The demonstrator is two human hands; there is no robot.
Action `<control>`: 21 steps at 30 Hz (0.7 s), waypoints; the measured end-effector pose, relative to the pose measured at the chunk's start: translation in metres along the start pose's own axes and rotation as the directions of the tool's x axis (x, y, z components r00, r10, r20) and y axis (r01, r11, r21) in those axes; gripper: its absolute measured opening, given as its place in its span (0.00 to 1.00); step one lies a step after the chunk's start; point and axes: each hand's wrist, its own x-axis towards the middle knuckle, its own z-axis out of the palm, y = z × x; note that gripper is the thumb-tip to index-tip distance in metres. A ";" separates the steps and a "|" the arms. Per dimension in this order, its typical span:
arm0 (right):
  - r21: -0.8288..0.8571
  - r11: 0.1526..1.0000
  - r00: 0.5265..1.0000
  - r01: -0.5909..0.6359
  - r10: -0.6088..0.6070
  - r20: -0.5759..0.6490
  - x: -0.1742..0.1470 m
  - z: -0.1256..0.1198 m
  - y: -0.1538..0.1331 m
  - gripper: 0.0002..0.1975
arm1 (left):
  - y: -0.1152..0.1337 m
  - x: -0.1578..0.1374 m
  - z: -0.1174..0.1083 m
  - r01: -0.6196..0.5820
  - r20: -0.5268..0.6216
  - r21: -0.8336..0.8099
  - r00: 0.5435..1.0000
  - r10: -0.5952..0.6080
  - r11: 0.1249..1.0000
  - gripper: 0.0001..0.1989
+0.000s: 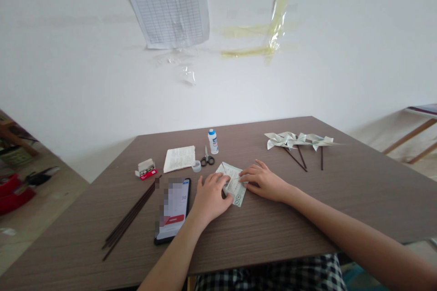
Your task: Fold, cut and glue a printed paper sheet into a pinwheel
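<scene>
A square of printed paper (pixel 235 186) lies on the table between my hands, with crease or cut lines running in from its upper corner and right edge. My left hand (pixel 212 195) arches over its left side, fingers apart, with index fingertip and thumb touching it. A small greyish bit shows between that thumb and index finger; I cannot make out whether it is a flap of the paper. From the right, my right hand (pixel 264 183) rests with stretched fingers on the paper's right edge. Part of the square is hidden under my left fingers.
Behind stand a white glue bottle (pixel 213 142), scissors (pixel 206 159), a tape roll (pixel 196 166) and a paper stack (pixel 179 159). At left are a small red-and-white box (pixel 147 170), dark sticks (pixel 131 218) and a phone (pixel 173 211). Several paper pinwheels (pixel 297 140) lie at right.
</scene>
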 end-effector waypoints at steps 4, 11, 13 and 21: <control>-0.001 1.000 1.000 0.003 -0.003 -0.007 0.000 0.000 0.000 0.14 | -0.001 0.001 -0.001 -0.009 -0.001 -0.006 1.000 0.009 1.000 0.29; -0.018 1.000 1.000 0.017 -0.017 0.000 -0.001 0.000 0.002 0.15 | 0.000 0.000 -0.007 0.007 0.045 0.009 0.999 -0.007 1.000 0.26; -0.022 1.000 1.000 0.022 -0.022 -0.003 -0.001 0.001 0.004 0.15 | 0.002 -0.001 -0.010 0.011 0.064 0.020 0.998 -0.012 1.000 0.26; -0.015 1.000 1.000 0.024 -0.024 -0.018 0.000 0.002 0.005 0.15 | 0.009 -0.002 -0.016 0.025 0.119 0.095 0.992 -0.036 0.995 0.29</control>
